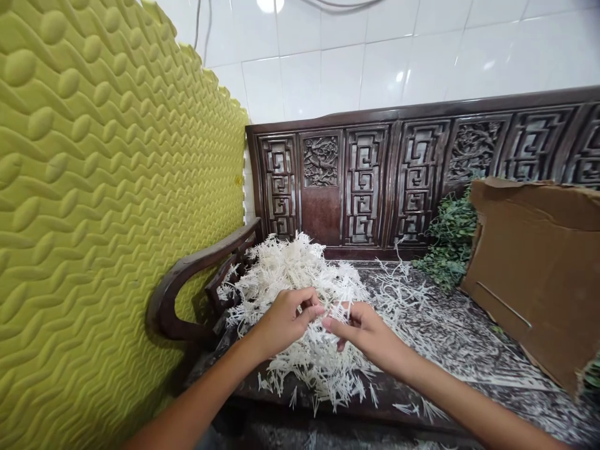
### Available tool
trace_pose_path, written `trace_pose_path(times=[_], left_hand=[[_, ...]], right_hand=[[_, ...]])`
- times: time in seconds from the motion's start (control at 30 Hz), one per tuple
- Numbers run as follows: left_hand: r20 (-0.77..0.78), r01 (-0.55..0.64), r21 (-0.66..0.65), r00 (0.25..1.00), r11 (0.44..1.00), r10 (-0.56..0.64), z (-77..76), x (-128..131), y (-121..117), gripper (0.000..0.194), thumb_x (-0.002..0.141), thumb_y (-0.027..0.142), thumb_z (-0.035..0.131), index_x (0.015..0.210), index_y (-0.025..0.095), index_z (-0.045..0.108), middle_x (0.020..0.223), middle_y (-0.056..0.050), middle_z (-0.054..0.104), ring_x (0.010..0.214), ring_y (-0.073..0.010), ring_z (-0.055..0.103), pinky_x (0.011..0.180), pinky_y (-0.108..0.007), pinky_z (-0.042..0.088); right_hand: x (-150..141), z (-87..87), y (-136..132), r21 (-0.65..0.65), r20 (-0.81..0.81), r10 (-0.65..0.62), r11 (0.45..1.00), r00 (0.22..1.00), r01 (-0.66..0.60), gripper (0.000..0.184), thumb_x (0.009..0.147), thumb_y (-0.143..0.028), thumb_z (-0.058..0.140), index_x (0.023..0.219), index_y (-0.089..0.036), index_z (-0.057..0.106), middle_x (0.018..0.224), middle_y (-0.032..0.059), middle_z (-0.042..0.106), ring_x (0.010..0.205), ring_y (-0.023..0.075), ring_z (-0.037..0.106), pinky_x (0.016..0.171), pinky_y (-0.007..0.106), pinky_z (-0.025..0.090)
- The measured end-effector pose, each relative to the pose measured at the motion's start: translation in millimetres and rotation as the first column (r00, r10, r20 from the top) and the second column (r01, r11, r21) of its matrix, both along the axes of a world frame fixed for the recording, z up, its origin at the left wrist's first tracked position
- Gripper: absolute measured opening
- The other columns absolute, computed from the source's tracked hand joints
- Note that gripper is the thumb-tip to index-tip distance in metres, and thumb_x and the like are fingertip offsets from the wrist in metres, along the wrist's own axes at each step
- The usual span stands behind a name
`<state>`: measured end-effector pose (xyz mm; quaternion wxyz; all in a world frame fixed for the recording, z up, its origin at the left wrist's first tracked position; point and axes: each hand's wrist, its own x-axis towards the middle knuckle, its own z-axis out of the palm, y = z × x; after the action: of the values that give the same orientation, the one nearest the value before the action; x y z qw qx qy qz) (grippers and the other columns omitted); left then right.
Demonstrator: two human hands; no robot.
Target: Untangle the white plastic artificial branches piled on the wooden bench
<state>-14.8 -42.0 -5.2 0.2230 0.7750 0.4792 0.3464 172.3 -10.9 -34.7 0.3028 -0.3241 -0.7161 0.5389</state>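
Observation:
A heap of white branching plastic sprigs (293,265) lies on the seat of a dark carved wooden bench (321,215). Over the front of this heap my two hands almost meet. My left hand (290,319) is closed in a pinch, thumb against forefinger; whatever lies between the fingertips is too small to make out. My right hand (360,328) grips a white plastic sprig (342,309) between thumb and fingers, its tips pointing up. More sprigs hang over the seat's front edge below my hands.
A yellow foam mat (117,187) stands upright at the left, beside the bench's curved armrest (173,294). Loose white stems (403,294) spread over the seat to the right. Green artificial foliage (452,237) sits behind a brown cardboard piece (539,269).

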Motion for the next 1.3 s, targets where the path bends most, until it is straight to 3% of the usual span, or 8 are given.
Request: trace_pose_path(times=[0.17,0.33,0.47,0.63,0.77,0.87,1.17,1.3], left_hand=[[0.126,-0.065,0.011,0.99,0.998,0.063,-10.4,-6.4,14.2,0.021,0.087,0.029,0.052,0.069,0.018,0.054,0.063,0.003,0.053,0.06,-0.0118,0.048,0.058,-0.023,0.036],[0.406,-0.401,-0.089,0.822,0.912,0.401,-20.1,-60.4,43.5,0.027,0.078,0.042,0.058,0.067,0.018,0.052,0.062,0.002,0.049,0.055,-0.0119,0.049,0.053,-0.024,0.044],[0.38,-0.389,-0.181,0.819,0.903,0.429,-23.3,-89.0,42.5,0.034,0.062,0.038,0.073,0.085,0.015,0.063,0.076,-0.003,0.06,0.06,-0.0147,0.056,0.056,-0.029,0.05],[0.204,-0.1,-0.282,0.966,0.954,0.162,-15.9,-59.5,16.9,0.055,0.072,0.037,0.07,0.123,0.022,0.057,0.116,-0.011,0.062,0.095,-0.0215,0.06,0.081,-0.034,0.049],[0.137,0.179,-0.334,0.98,0.925,-0.14,-4.2,-32.6,2.8,0.032,0.079,0.041,0.064,0.104,0.022,0.068,0.097,-0.007,0.069,0.092,-0.0198,0.061,0.082,-0.033,0.048],[0.147,0.231,-0.294,0.97,0.928,-0.194,-2.3,-24.7,0.6,0.027,0.073,0.039,0.071,0.09,0.019,0.07,0.079,-0.003,0.068,0.076,-0.0168,0.061,0.074,-0.03,0.048],[0.234,0.075,-0.089,0.971,0.993,-0.052,-11.6,-28.5,15.7,0.02,0.079,0.03,0.062,0.066,0.016,0.059,0.066,0.001,0.056,0.067,-0.013,0.051,0.066,-0.025,0.042],[0.496,-0.284,-0.133,0.81,0.95,0.312,-23.7,-59.3,35.0,0.027,0.076,0.039,0.063,0.064,0.017,0.053,0.061,0.002,0.05,0.06,-0.0118,0.049,0.06,-0.024,0.043]], right_hand=[[-1.4,10.1,-5.6,0.052,0.027,0.03,0.998,0.999,-0.031,0.036,0.083,-0.053,0.058,0.073,-0.019,0.056,0.061,-0.0033,0.045,0.059,0.0136,0.051,0.061,0.029,0.044],[2.9,26.2,-42.2,-0.001,0.186,0.105,0.994,0.977,-0.106,0.037,0.077,-0.055,0.065,0.095,-0.022,0.061,0.099,0.0059,0.058,0.091,0.0216,0.055,0.08,0.036,0.045],[7.4,27.2,-50.9,0.035,0.227,0.026,0.999,0.974,-0.035,0.042,0.077,-0.058,0.064,0.097,-0.021,0.062,0.104,0.0077,0.057,0.101,0.0249,0.052,0.09,0.038,0.039],[8.8,16.8,-25.7,0.064,0.215,0.034,0.997,0.976,-0.049,0.036,0.082,-0.054,0.06,0.073,-0.02,0.055,0.068,-0.0006,0.047,0.064,0.0145,0.046,0.062,0.028,0.039],[2.1,12.9,-18.5,0.062,0.167,0.085,0.993,0.982,-0.096,0.037,0.081,-0.051,0.062,0.066,-0.02,0.049,0.059,-0.0037,0.037,0.054,0.0111,0.035,0.049,0.025,0.029],[-5.2,12.1,-20.9,0.095,0.149,0.12,0.986,0.982,-0.135,0.04,0.082,-0.051,0.059,0.063,-0.02,0.045,0.058,-0.0044,0.034,0.053,0.0106,0.032,0.048,0.024,0.025],[-10.7,20.2,-17.7,0.215,0.124,0.051,0.974,0.991,-0.077,0.033,0.085,-0.041,0.058,0.063,-0.02,0.045,0.059,-0.0046,0.037,0.056,0.0116,0.037,0.054,0.026,0.032],[-11.0,38.0,-47.1,0.211,0.168,0.195,0.951,0.966,-0.228,0.024,0.084,-0.041,0.06,0.073,-0.021,0.054,0.071,-0.0001,0.055,0.066,0.0144,0.05,0.064,0.028,0.041]])
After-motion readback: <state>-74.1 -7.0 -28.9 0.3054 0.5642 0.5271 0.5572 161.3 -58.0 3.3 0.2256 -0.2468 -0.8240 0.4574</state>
